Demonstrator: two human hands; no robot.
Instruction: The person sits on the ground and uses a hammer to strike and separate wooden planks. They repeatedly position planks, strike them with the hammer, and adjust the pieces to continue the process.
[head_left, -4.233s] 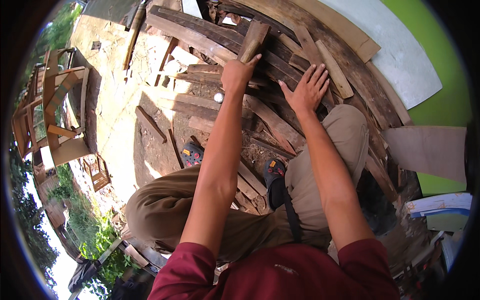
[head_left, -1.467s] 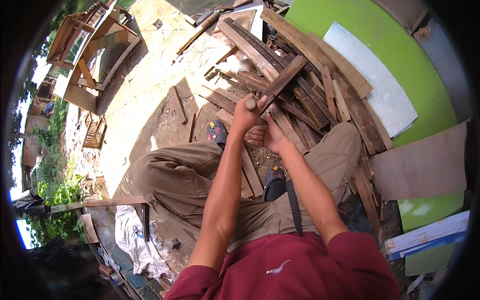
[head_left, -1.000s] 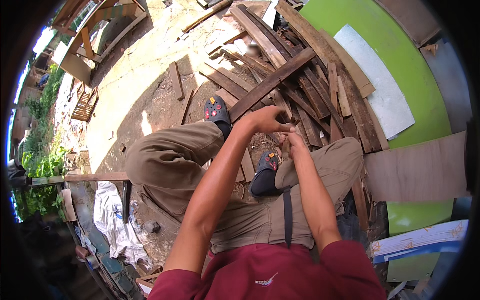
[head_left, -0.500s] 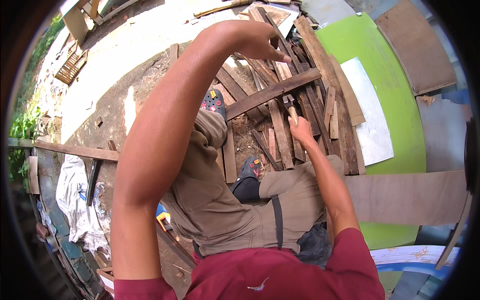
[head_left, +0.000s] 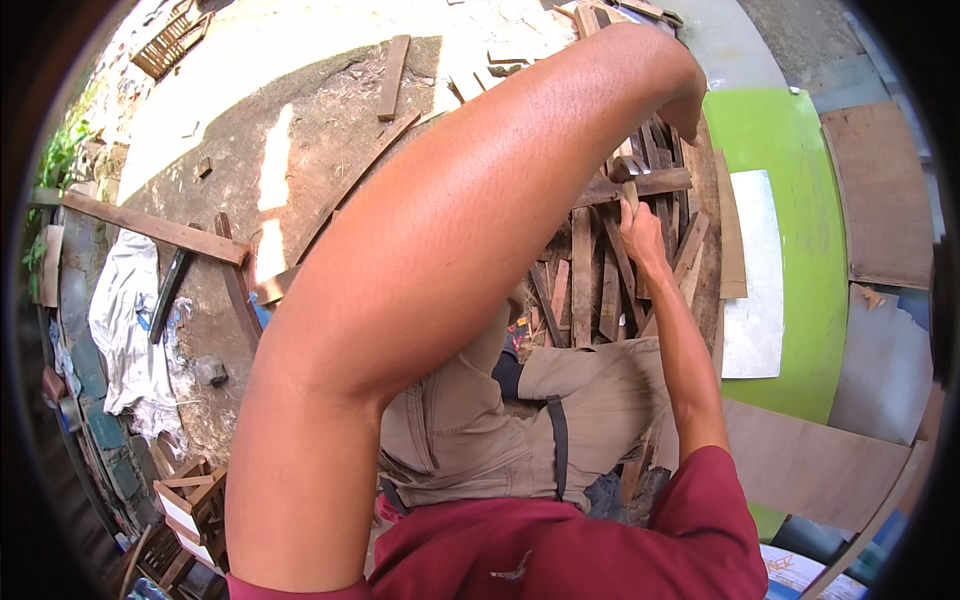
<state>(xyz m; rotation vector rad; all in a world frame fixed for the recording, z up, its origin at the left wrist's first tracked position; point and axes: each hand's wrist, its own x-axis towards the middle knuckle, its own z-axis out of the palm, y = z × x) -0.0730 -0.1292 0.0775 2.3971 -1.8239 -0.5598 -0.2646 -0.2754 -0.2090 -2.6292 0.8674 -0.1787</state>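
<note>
My right hand (head_left: pixel 642 240) is closed around the handle of a hammer (head_left: pixel 627 170). The hammer's metal head sits at a dark wooden plank (head_left: pixel 662 182) that lies across the wood pile; I cannot tell whether they touch. Stretched far across the view, my left arm ends in my left hand (head_left: pixel 684 105), bent downward just beyond the hammer. Its fingers are mostly hidden behind the wrist, so what they hold, if anything, does not show. The left forearm also covers much of the plank.
Loose wood strips (head_left: pixel 583 275) lie piled before my legs. On the right are a green panel (head_left: pixel 815 230), a white sheet (head_left: pixel 752 275) and brown boards (head_left: pixel 878 195). At left, a long board (head_left: pixel 155 222) lies near a white cloth (head_left: pixel 125 320) and a grey stone (head_left: pixel 210 371).
The view has turned, so the pile sits farther right. My left arm now reaches farther across the picture, its hand nearer the hammer. My right hand still grips the hammer, now tilted more upright.
</note>
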